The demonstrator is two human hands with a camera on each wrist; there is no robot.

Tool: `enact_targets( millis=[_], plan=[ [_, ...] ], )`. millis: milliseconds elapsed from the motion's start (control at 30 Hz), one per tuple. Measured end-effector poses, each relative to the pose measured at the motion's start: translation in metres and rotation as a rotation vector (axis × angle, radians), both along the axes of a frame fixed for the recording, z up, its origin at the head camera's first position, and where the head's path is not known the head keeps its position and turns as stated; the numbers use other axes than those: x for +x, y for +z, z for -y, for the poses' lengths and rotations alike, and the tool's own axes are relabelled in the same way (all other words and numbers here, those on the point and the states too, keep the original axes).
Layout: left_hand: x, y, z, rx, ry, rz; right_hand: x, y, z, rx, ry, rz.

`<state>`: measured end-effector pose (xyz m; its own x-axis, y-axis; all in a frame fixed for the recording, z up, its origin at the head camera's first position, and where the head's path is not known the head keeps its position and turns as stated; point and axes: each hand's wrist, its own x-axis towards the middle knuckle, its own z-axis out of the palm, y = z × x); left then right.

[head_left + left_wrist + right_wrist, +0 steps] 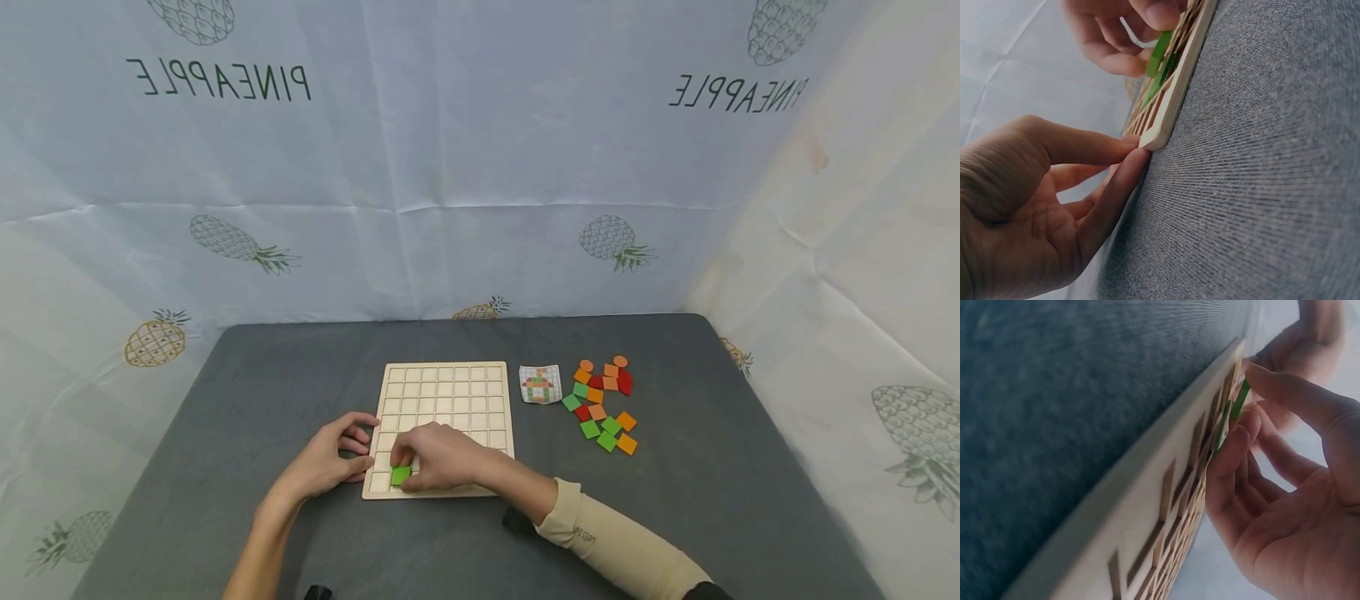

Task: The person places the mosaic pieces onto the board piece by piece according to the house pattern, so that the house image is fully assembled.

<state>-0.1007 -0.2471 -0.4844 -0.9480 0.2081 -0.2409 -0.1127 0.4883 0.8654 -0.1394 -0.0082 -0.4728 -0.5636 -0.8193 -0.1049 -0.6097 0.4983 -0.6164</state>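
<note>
A pale wooden grid board (pixel 450 390) lies flat on the table. My right hand (pixel 442 457) is over its lower left part, pinching a small green square tile (pixel 1240 400) between thumb and fingertips. The held tile tilts just above the board; a second green tile (pixel 1222 427) sits under it at the grid. At the board's left edge is my left hand (pixel 330 454). In the left wrist view its thumb and a finger pinch the board's near corner (pixel 1155 139). The right hand hides several cells in the head view.
Right of the board lies a small printed card (pixel 540 385) with a coloured pattern. Beyond it are scattered loose pieces: several green tiles (pixel 590 429), orange squares (pixel 627 444), red pieces (pixel 625 382) and orange rounds (pixel 620 361). A pineapple-printed cloth (pixel 480 150) hangs behind the grey table (pixel 300 375).
</note>
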Motion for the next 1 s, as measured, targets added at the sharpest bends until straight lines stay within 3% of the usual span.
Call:
enact_targets(
  millis=[333, 667, 833, 1000],
  plan=[
    [0.000, -0.001, 0.001, 0.003, 0.000, -0.001, 0.001, 0.000, 0.002, 0.027, 0.019, -0.051],
    [-0.001, -0.003, 0.001, 0.017, 0.009, 0.015, -0.001, 0.003, -0.012, -0.023, 0.016, 0.021],
    [-0.001, -0.003, 0.000, 0.021, 0.018, 0.021, -0.003, 0.008, -0.028, -0.093, -0.019, 0.091],
    [-0.001, -0.003, -0.001, 0.017, 0.023, 0.021, -0.007, 0.010, -0.047, -0.122, -0.065, 0.094]
  ],
)
